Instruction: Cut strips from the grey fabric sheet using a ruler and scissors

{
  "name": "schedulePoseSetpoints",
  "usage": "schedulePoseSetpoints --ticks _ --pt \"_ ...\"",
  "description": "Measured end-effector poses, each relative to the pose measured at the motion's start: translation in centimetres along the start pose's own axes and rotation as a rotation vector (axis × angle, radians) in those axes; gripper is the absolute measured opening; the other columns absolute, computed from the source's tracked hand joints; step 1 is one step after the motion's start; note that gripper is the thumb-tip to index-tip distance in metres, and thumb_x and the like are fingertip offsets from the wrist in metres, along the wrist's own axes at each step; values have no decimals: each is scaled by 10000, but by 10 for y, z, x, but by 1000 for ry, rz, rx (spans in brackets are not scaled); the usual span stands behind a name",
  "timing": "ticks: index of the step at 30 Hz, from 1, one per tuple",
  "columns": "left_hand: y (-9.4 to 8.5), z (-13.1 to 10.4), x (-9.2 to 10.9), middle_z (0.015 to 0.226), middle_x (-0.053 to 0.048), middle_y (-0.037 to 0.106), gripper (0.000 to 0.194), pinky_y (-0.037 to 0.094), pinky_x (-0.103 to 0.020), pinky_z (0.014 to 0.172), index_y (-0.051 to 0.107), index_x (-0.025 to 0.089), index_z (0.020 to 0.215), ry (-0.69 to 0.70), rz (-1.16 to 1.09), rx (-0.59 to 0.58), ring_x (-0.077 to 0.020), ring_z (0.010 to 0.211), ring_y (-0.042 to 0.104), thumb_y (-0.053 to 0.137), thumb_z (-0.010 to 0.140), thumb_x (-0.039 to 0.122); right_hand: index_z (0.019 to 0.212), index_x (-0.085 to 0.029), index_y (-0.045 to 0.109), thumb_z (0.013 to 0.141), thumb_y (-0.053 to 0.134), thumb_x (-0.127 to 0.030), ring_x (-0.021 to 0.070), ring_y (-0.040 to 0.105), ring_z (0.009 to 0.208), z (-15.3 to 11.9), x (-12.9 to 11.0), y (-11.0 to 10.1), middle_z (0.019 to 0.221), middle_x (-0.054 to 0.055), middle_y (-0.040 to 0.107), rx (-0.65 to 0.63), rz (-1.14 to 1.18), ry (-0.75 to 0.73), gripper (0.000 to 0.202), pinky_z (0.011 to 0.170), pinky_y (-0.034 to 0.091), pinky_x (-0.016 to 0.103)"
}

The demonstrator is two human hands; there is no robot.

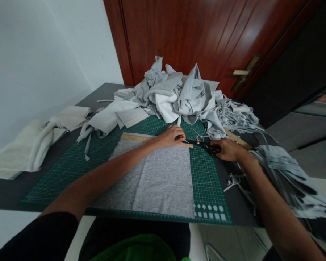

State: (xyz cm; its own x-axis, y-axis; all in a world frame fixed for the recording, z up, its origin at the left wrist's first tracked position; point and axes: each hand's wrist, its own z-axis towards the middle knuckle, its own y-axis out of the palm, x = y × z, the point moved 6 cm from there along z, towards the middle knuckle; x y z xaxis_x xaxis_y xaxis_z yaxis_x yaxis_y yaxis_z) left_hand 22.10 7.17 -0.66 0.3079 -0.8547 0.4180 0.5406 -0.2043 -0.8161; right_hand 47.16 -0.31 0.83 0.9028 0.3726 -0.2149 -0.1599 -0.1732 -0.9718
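Note:
A piece of grey fabric [163, 177] lies flat on a green cutting mat [206, 185], with a wooden ruler [136, 137] across its far edge. My right hand [228, 149] grips the handles of black scissors [198, 143], whose blades point left along the fabric's far edge. Curled over the ruler, my left hand [171, 136] is closed at that edge, right by the blade tips. A thin pale sliver of fabric shows at its fingertips; the fingers partly hide what they pinch.
Behind the mat rises a crumpled heap of grey and white cloth [176, 90]. Thin scraps [236, 112] pile up at the right, near another wooden strip [237, 139] and stacked grey pieces [288, 174]. Cream fleecy fabric [21, 148] lies at the left. A wooden door [179, 32] stands behind.

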Motion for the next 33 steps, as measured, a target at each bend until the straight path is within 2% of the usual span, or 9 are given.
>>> schedulePoseSetpoints --ticks 11,28,30,33 --pt "-3 0 4 1014 -45 734 172 378 -423 996 725 228 950 -8 -17 0 -237 1060 617 600 1043 302 789 -239 578 765 625 -255 183 574 651 10 -10 6 734 21 668 -36 -37 -12 56 610 315 304" --pt "-2 0 7 1011 -40 742 194 383 -428 1009 723 228 961 -17 -31 -24 -235 1071 627 572 1044 318 759 -242 566 719 613 -251 183 573 644 11 0 9 694 0 642 -34 46 -57 62 618 335 302" --pt "-5 1 5 1024 -42 749 212 398 -430 1025 720 225 968 -41 -33 4 -227 1067 635 545 1053 310 753 -244 557 714 606 -238 180 569 638 11 0 9 691 -2 643 -32 39 -59 63 612 331 299" --pt "-15 2 -1 1028 -42 755 230 432 -407 1029 714 220 952 -77 -27 67 -205 1047 657 498 1033 209 753 -247 551 713 605 -221 182 571 642 11 -2 8 690 -2 640 -28 35 -60 72 613 339 297"
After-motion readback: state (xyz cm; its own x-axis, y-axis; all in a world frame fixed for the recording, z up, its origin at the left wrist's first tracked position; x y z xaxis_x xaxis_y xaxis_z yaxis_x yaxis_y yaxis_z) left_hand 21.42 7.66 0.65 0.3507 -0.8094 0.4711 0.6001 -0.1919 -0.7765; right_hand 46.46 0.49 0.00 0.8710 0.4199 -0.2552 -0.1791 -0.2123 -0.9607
